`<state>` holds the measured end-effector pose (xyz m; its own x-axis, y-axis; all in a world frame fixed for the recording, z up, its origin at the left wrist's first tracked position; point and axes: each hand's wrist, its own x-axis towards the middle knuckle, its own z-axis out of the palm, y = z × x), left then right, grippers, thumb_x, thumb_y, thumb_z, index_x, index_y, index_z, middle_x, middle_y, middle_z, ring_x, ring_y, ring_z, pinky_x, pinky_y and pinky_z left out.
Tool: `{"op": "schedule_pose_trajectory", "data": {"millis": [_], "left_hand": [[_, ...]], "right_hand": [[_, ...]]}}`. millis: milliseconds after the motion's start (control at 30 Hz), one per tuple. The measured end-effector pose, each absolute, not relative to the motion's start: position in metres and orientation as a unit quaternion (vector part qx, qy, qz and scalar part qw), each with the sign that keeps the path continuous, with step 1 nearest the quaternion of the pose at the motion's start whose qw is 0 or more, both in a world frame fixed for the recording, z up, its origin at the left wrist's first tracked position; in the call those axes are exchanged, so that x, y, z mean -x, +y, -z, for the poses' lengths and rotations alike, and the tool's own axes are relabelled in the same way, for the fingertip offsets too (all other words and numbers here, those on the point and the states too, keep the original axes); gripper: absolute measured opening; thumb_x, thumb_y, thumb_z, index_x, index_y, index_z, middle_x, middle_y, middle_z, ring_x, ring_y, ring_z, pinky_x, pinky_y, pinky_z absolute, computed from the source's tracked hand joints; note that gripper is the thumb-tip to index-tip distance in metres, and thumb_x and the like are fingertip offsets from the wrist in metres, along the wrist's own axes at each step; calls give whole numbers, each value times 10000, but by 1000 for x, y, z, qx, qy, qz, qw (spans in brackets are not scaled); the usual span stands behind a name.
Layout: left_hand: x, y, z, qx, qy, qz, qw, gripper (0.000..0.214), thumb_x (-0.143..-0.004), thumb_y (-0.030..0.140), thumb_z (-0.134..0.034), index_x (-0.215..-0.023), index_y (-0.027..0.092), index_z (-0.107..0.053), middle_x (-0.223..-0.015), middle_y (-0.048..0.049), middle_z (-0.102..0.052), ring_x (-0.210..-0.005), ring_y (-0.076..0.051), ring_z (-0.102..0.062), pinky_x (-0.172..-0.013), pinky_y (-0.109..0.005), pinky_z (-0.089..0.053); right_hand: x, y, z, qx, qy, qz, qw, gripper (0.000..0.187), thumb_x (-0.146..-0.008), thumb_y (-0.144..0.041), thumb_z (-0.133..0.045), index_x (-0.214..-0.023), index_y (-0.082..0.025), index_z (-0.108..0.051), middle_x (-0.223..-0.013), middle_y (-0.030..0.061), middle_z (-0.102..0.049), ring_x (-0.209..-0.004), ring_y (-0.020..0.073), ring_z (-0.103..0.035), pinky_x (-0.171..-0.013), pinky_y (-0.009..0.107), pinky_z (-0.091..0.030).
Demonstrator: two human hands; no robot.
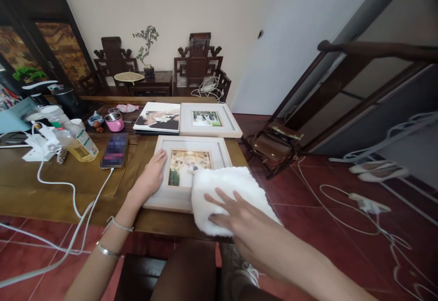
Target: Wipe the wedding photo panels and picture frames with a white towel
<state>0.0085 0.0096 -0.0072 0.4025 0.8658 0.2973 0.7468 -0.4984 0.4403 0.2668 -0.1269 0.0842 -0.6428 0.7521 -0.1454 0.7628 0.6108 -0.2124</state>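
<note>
A light wooden picture frame (pixel 222 148) with a white mat and a photo lies flat near the table's front edge. My left hand (pixel 153 173) grips its left side, fingers closed over the rim. Over the lower right part of the frame lies a fluffy white cloth (pixel 246 184), which hangs past the right edge. My right hand (pixel 232 212) holds this cloth from above, its fingers spread and pressed into the pile. The cloth hides the frame's lower right corner.
Behind lie a second picture frame (pixel 232 125) and a photo panel (pixel 160 113). To the left are a phone (pixel 115 150) on a cable, a bottle of yellowish liquid (pixel 82 143), a pink mug (pixel 114 122) and a power strip (pixel 39 145). A brown bag (pixel 273 145) sits right of the table.
</note>
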Motion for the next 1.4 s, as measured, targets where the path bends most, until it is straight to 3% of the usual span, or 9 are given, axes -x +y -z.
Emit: {"op": "schedule_pose_trajectory", "data": {"millis": [267, 400, 567, 700, 833, 967, 1167, 1300, 1400], "left_hand": [[-6, 12, 10, -834, 474, -255, 122, 649, -732, -41, -339, -1342, 127, -482, -1456, -130, -433, -1406, -227, -303, -1155, -487, -269], [-3, 15, 12, -841, 459, -265, 107, 645, -724, -47, -343, -1333, 105, -493, -1434, -143, -458, -1392, -239, -331, -1154, -486, -283], [-3, 16, 14, -840, 453, -280, 98, 654, -721, -48, -358, -1339, 122, -490, -1416, -134, -481, -1380, -234, -356, -1153, -478, -295], [-6, 12, 13, -829, 483, -263, 101, 631, -735, -44, -338, -1338, 81, -479, -1446, -166, -435, -1394, -238, -327, -1142, -497, -297], [-9, 9, 11, -825, 488, -264, 107, 643, -736, -45, -337, -1344, 114, -474, -1456, -147, -426, -1402, -225, -312, -1147, -503, -275], [-8, 9, 12, -830, 485, -253, 113, 665, -725, -50, -343, -1356, 120, -460, -1470, -136, -409, -1413, -221, -287, -1157, -492, -258], [-3, 12, 16, -836, 474, -250, 118, 697, -704, -58, -352, -1360, 151, -458, -1481, -117, -399, -1418, -216, -276, -1155, -493, -259], [-3, 12, 15, -834, 475, -258, 115, 659, -729, -47, -346, -1349, 137, -471, -1467, -133, -414, -1408, -224, -298, -1147, -505, -272], [-5, 11, 14, -829, 479, -265, 116, 641, -740, -42, -343, -1343, 126, -479, -1447, -144, -437, -1400, -232, -317, -1145, -507, -280]], "right_hand": [[-272, -17, -53, -512, 858, -26, -35, 616, -698, 21, -455, -1283, -128, -573, -1491, 157, -369, -1401, 345, -238, -1119, 573, -209], [-271, 22, -47, -522, 849, -80, -33, 562, -756, -5, -456, -1286, -147, -574, -1511, 144, -339, -1402, 399, -193, -1072, 665, -195], [-264, -17, -54, -488, 873, -12, 26, 626, -710, 42, -436, -1285, -154, -590, -1514, 143, -327, -1393, 436, -180, -1059, 699, -178], [-266, -87, -83, -440, 889, 104, 66, 703, -655, 78, -415, -1266, -210, -610, -1495, 117, -367, -1404, 384, -193, -1077, 652, -235], [-263, -129, -98, -401, 897, 166, 77, 712, -639, 73, -417, -1232, -259, -631, -1509, 64, -345, -1400, 353, -230, -1083, 612, -283], [-257, -112, -80, -423, 895, 130, 56, 680, -662, 55, -445, -1257, -228, -613, -1498, 91, -363, -1393, 377, -233, -1084, 636, -254], [-265, -14, -50, -488, 872, -36, -19, 631, -716, 42, -475, -1309, -154, -560, -1516, 140, -322, -1406, 359, -215, -1128, 584, -181], [-262, 27, -44, -502, 860, -88, -23, 591, -748, 5, -507, -1316, -150, -553, -1533, 129, -292, -1404, 429, -145, -1088, 676, -146], [-256, 13, -46, -481, 875, -50, 7, 605, -738, 31, -471, -1308, -150, -565, -1533, 116, -292, -1399, 451, -129, -1063, 708, -162]]}}
